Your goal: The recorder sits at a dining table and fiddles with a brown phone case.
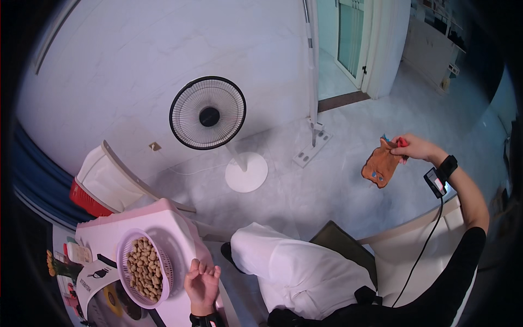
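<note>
My right hand (412, 148) is stretched out over the floor and grips a flat brown piece, perhaps cloth or leather (381, 163), by its upper end. The piece hangs down, with small blue spots near its lower edge and a bit of blue at the top. Something red shows between the fingers. My left hand (202, 284) is palm up at the edge of the pink-covered table, fingers curled apart, holding nothing. Beside it stands a lilac plastic basket (168, 272) filled with unshelled peanuts (145, 269).
A white-based electric fan (208, 114) stands by the wall. A white chair (110, 175) is behind the pink-covered table (163, 212); another white chair (408, 261) is at my right. A power strip (312, 149) lies on the floor. A black cable runs from my right wrist.
</note>
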